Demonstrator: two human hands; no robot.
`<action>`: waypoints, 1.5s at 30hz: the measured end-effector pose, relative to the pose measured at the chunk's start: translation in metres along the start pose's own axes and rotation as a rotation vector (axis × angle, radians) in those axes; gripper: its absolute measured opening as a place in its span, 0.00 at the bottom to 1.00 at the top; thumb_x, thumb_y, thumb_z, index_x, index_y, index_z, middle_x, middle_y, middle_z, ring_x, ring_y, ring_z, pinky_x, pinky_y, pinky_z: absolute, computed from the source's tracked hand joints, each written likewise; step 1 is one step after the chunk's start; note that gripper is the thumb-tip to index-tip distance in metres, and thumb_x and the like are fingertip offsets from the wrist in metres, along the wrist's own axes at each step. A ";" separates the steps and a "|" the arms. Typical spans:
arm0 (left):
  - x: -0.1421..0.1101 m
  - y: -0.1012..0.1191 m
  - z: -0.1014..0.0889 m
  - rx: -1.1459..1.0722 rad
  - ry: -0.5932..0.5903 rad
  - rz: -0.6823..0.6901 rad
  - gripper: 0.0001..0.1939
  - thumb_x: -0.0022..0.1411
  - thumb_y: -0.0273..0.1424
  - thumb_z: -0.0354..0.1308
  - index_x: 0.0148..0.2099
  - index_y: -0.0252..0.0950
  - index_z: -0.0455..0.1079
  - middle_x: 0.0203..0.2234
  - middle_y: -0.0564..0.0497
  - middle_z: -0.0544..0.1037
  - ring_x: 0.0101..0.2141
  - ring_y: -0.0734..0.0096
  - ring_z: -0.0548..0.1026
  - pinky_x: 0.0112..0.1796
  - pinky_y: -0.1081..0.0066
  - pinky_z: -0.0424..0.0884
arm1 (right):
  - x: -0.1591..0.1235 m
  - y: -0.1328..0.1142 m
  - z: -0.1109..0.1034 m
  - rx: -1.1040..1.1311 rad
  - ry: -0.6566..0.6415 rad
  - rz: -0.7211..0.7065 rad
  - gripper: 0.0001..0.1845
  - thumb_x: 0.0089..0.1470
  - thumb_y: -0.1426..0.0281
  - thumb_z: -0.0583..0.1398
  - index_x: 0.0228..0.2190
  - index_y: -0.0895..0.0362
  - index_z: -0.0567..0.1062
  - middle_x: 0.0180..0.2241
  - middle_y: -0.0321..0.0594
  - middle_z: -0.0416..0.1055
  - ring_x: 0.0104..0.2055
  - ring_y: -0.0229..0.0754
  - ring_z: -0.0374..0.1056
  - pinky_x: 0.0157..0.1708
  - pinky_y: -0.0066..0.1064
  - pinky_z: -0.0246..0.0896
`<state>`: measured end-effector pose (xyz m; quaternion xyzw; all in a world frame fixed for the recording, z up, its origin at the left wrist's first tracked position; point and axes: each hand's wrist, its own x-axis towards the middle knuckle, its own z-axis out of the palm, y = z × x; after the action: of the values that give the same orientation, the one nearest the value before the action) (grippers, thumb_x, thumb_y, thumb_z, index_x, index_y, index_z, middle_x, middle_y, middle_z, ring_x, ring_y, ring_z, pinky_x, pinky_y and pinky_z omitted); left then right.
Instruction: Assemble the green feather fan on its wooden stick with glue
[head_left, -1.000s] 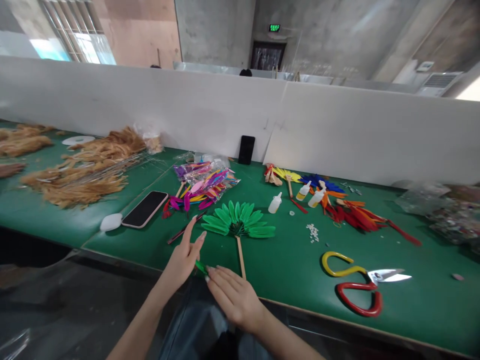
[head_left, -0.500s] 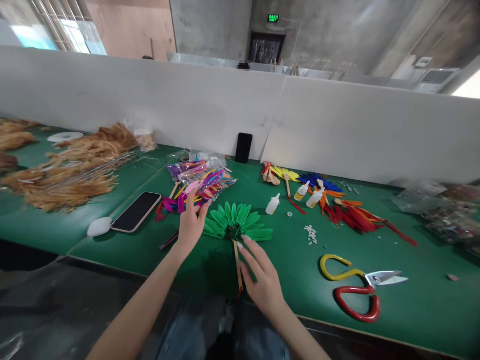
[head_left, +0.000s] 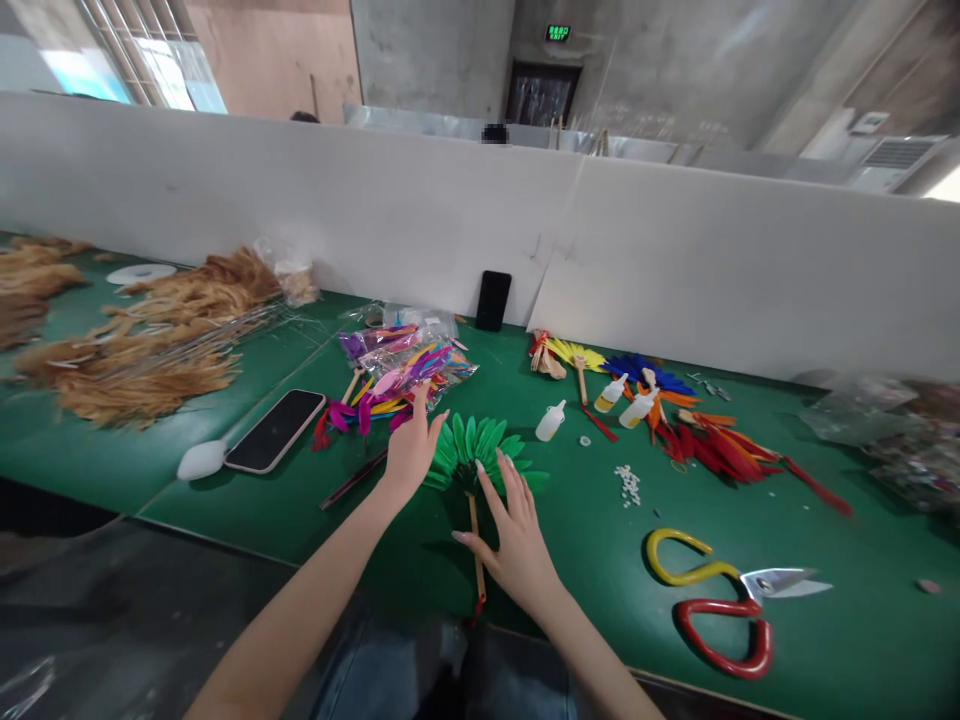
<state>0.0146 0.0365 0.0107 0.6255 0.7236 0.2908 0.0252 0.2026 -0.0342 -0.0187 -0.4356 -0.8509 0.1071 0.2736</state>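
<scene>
Left hand (head_left: 409, 452) and right hand (head_left: 519, 542) have moved up; green feather fan (head_left: 471, 440) beneath fingers; right's splayed, released; left's, I can't tell

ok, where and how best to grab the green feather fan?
Probably pinch the wooden handle across its width, coming from the near side: it's a slim, straight stick pointing that way, while the thin feathers spread at the far end and would likely bend.
</scene>
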 end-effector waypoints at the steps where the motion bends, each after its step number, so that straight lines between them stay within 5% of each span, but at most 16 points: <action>1: 0.001 0.000 0.001 0.019 -0.009 -0.002 0.28 0.65 0.38 0.46 0.62 0.31 0.47 0.14 0.57 0.66 0.18 0.67 0.71 0.19 0.77 0.54 | 0.002 0.000 0.001 -0.001 -0.009 -0.003 0.41 0.53 0.56 0.57 0.62 0.54 0.47 0.64 0.51 0.39 0.65 0.58 0.37 0.57 0.57 0.45; 21: 0.001 0.002 0.004 0.105 -0.184 -0.027 0.30 0.65 0.42 0.45 0.64 0.35 0.45 0.22 0.50 0.74 0.24 0.63 0.75 0.21 0.76 0.56 | 0.005 0.003 0.006 -0.005 -0.071 0.005 0.42 0.51 0.53 0.56 0.62 0.51 0.46 0.65 0.45 0.35 0.65 0.56 0.35 0.59 0.56 0.40; 32: 0.011 -0.037 -0.024 -0.211 -0.108 -0.042 0.25 0.65 0.38 0.46 0.62 0.36 0.50 0.23 0.53 0.76 0.24 0.66 0.74 0.25 0.75 0.60 | 0.020 0.004 0.000 -0.108 -0.062 -0.117 0.33 0.56 0.54 0.52 0.60 0.50 0.53 0.65 0.45 0.38 0.65 0.55 0.36 0.59 0.57 0.39; 38: 0.004 -0.042 -0.017 -0.104 -0.014 -0.039 0.22 0.65 0.35 0.47 0.60 0.37 0.56 0.22 0.52 0.77 0.22 0.65 0.73 0.23 0.74 0.58 | 0.025 0.004 0.007 -0.128 -0.060 -0.138 0.29 0.57 0.55 0.51 0.58 0.51 0.58 0.64 0.46 0.38 0.65 0.56 0.36 0.58 0.58 0.39; 45: -0.004 -0.038 -0.027 -0.403 0.119 -0.055 0.22 0.63 0.37 0.49 0.58 0.37 0.59 0.24 0.51 0.77 0.23 0.68 0.71 0.25 0.74 0.60 | 0.026 0.005 0.004 -0.058 -0.016 -0.111 0.28 0.57 0.59 0.53 0.58 0.48 0.57 0.64 0.45 0.39 0.65 0.55 0.37 0.58 0.59 0.39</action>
<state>-0.0290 0.0199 0.0149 0.5695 0.6679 0.4652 0.1151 0.1912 -0.0108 -0.0148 -0.3945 -0.8786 0.0705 0.2598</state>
